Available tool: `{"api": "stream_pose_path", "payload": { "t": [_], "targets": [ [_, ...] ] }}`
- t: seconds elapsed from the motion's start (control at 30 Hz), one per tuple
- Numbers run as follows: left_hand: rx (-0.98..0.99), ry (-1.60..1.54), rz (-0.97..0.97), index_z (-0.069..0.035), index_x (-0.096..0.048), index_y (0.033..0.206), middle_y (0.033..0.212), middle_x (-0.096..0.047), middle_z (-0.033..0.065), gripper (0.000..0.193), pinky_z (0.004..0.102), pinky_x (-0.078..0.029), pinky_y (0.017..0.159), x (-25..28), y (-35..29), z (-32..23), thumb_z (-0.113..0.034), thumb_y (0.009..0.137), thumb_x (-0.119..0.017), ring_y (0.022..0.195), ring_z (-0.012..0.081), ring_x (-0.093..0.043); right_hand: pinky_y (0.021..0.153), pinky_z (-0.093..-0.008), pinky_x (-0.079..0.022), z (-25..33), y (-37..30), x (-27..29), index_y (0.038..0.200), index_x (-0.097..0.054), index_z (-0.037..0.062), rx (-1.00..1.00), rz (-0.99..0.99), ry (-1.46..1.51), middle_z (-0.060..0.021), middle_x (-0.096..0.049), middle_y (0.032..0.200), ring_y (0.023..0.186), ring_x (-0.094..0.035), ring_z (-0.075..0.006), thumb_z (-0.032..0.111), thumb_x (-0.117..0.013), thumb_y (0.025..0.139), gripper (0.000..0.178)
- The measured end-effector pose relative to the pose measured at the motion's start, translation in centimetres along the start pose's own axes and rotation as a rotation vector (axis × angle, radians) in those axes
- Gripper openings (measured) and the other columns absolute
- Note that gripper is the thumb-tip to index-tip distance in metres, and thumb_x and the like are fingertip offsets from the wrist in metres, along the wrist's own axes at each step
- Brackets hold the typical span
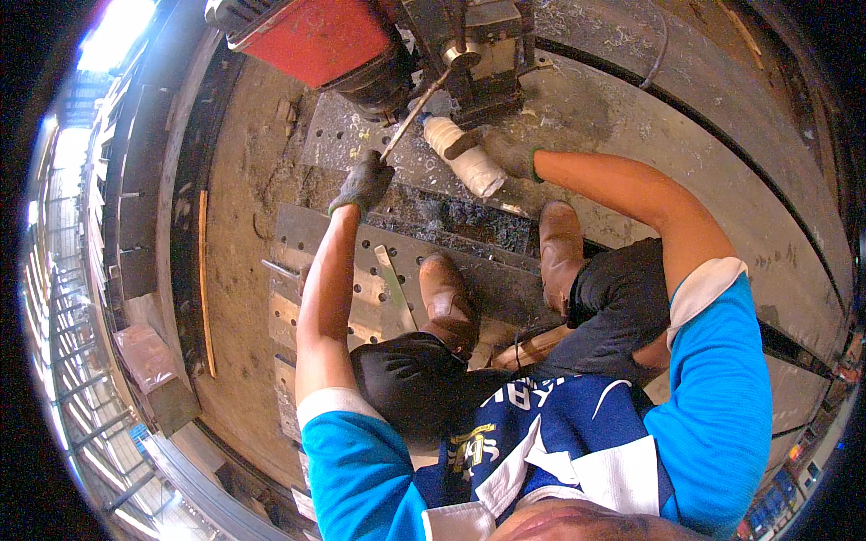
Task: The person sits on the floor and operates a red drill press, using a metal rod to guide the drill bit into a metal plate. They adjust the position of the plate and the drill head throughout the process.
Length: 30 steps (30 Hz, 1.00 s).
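Note:
My left hand (pixel 363 183), in a dark grey glove, is closed round the lower end of a thin metal lever (pixel 415 113). The lever runs up to a round hub (pixel 462 56) on a drilling machine with a red body (pixel 316 41). My right hand (pixel 507 153), gloved as well, grips a cream-coloured bottle (pixel 478 173). The bottle lies tilted, its blue-tipped end pointing at the drill's dark lower part (pixel 374 90). That tip is close beside the lever; whether they touch I cannot tell. The drill's cutting point is mostly hidden.
A metal plate (pixel 338 144) with punched holes lies under the drill, and a second holed plate (pixel 307 230) is nearer me. Dark metal shavings (pixel 478 223) fill the gap between. My boots (pixel 448 302) stand close by. A flat strip (pixel 394 284) rests on the near plate.

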<state>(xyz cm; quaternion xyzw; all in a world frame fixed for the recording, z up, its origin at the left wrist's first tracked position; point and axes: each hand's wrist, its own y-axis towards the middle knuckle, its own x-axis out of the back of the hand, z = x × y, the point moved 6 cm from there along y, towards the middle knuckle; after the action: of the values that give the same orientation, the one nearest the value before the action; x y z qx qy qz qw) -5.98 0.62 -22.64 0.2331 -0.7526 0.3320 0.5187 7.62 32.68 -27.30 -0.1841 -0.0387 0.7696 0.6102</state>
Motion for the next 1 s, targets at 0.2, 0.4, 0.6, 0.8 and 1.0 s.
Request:
{"api": "stream_pose_path", "payload": {
  "t": [0.2,0.4,0.6,0.8,1.0],
  "targets": [
    [0.107,-0.048,-0.002,-0.003,-0.059,0.122,0.112,-0.072,0.0352,0.04,0.0626,-0.054,0.09,1.4,-3.0,-1.0,-0.036,0.101,-0.07,0.112,0.0572,-0.068,0.107,-0.0378,-0.054,2.6,-1.5,-3.9,0.14,-0.066,0.007,-0.08,0.02,-0.027,-0.0089,-0.07,0.134,0.116,-0.067,-0.0207,0.028,-0.043,0.116,0.04],
    [0.245,-0.224,-0.031,-0.004,-0.058,0.121,0.111,-0.072,0.0351,0.039,0.0615,-0.054,0.089,6.7,-4.1,-7.3,-0.036,0.1,-0.07,0.11,0.0577,-0.068,0.101,-0.0371,-0.056,3.6,-2.7,-2.8,0.133,-0.071,0.0067,-0.093,-0.013,-0.033,-0.0082,-0.073,0.126,0.107,-0.069,-0.0199,0.028,-0.051,0.112,0.036],
    [0.225,-0.177,0.007,-0.005,-0.058,0.121,0.112,-0.072,0.0348,0.039,0.0609,-0.054,0.089,4.8,-3.3,-5.2,-0.036,0.1,-0.07,0.111,0.0572,-0.068,0.094,-0.0364,-0.058,4.6,-3.0,-3.7,0.127,-0.075,0.0063,-0.1,-0.009,-0.029,-0.0074,-0.075,0.118,0.099,-0.07,-0.0191,0.027,-0.058,0.109,0.032],
    [0.233,-0.227,-0.048,-0.007,-0.059,0.122,0.112,-0.073,0.0344,0.036,0.0615,-0.054,0.089,5.4,-3.1,-7.0,-0.035,0.101,-0.069,0.111,0.0559,-0.069,0.088,-0.0356,-0.06,4.9,-4.0,-3.1,0.12,-0.08,0.006,-0.121,-0.033,-0.011,-0.0067,-0.078,0.11,0.091,-0.072,-0.0183,0.026,-0.066,0.106,0.028],
    [0.232,-0.226,-0.085,-0.008,-0.059,0.119,0.11,-0.073,0.0347,0.034,0.063,-0.054,0.088,6.5,-4.3,-7.1,-0.034,0.101,-0.068,0.108,0.0564,-0.07,0.084,-0.0337,-0.06,6.9,-4.0,-5.0,0.117,-0.081,0.0083,-0.147,-0.052,0.067,-0.0045,-0.077,0.107,0.091,-0.071,-0.0178,0.026,-0.079,0.097,0.028]
  ]
}}
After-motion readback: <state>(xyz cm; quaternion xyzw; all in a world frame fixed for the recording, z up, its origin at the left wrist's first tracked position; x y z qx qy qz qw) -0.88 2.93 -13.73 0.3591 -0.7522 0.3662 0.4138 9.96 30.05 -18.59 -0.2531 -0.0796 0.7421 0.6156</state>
